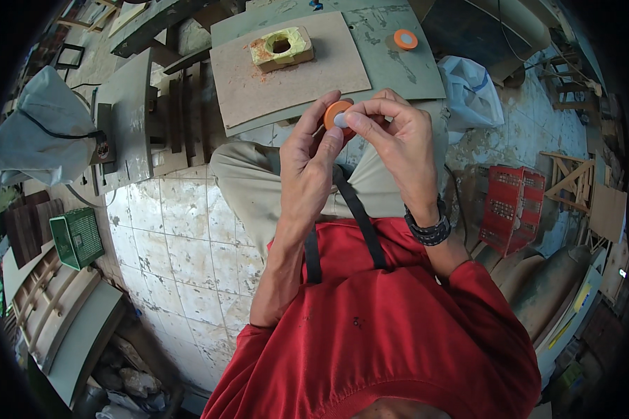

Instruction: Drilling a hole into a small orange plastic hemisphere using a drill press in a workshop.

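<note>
My left hand (306,155) holds an orange disc (332,112) up between thumb and fingers, just in front of the table's near edge. Against the disc's face sits a small pale round piece (340,120), pinched at its edge by the thumb and forefinger of my right hand (402,136). I cannot tell whether it is fixed to the disc. A second orange disc with a pale centre (406,40) lies flat at the table's far right. On the brown board (328,52) rests a wooden block (284,49) with yellowish tape and a round hole, orange shavings around it.
Under the board is a worn greenish tabletop (405,73). White plastic bags (472,91) stand right of it. A red crate (512,209) is on the tiled floor at right, a green basket (77,237) at left. A grey panel (127,122) stands left of the table.
</note>
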Motion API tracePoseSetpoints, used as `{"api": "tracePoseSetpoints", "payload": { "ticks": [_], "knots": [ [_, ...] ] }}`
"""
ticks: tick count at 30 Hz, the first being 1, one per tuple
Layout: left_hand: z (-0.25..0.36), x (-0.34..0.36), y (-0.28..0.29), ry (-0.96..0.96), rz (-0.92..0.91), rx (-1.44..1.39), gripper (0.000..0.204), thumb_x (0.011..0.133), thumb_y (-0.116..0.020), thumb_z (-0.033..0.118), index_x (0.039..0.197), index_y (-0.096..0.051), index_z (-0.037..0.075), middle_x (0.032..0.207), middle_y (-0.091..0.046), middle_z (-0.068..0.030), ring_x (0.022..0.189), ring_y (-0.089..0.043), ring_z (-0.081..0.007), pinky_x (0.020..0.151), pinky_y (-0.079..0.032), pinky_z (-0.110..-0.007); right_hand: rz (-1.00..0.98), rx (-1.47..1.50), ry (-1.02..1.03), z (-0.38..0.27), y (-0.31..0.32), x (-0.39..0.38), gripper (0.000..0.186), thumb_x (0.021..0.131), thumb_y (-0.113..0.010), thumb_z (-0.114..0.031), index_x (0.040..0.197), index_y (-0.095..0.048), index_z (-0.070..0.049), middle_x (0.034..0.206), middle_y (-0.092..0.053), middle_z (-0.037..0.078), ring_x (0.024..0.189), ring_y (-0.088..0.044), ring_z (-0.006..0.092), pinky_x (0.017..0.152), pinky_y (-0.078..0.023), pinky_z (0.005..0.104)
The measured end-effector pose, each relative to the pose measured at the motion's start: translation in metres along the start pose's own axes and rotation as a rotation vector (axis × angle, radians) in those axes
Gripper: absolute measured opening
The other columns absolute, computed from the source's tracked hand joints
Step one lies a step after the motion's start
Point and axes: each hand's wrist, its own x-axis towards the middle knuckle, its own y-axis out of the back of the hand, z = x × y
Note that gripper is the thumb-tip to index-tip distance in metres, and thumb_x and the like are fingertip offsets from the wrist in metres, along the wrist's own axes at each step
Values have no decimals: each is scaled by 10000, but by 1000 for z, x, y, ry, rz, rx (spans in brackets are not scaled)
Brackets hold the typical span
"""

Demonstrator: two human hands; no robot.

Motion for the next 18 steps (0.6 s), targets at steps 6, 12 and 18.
{"api": "tracePoseSetpoints", "payload": {
  "ticks": [6, 12, 18],
  "knots": [
    [1, -1, 1, -7, 3, 76, 415, 984, -507, 68, 1372, -438, -58, 1281, -564, -168, 1171, -565, -212, 1017, -470, -340, 27, -10, 21, 0, -2, -1, 135, 814, -741, -76, 903, -722, 24, 784, -605, 25, 629, -512, 51, 561, -425, 204],
    [-5, -1, -3, -24, 43, 62, 407, 1004, -516, 139, 1360, -455, -49, 1261, -577, -144, 1139, -579, -188, 991, -488, -323, 39, -30, 58, 1, -2, -1, 120, 807, -736, -49, 902, -721, 22, 784, -619, 39, 644, -550, 65, 572, -446, 211],
    [-6, -2, -7, -87, 65, 151, 372, 1006, -511, 125, 1340, -482, -37, 1241, -590, -130, 1111, -585, -171, 967, -501, -305, 87, -124, 167, 3, -5, -4, 100, 780, -741, -23, 872, -716, 10, 766, -623, 69, 637, -594, 111, 591, -484, 231]
  ]
}}
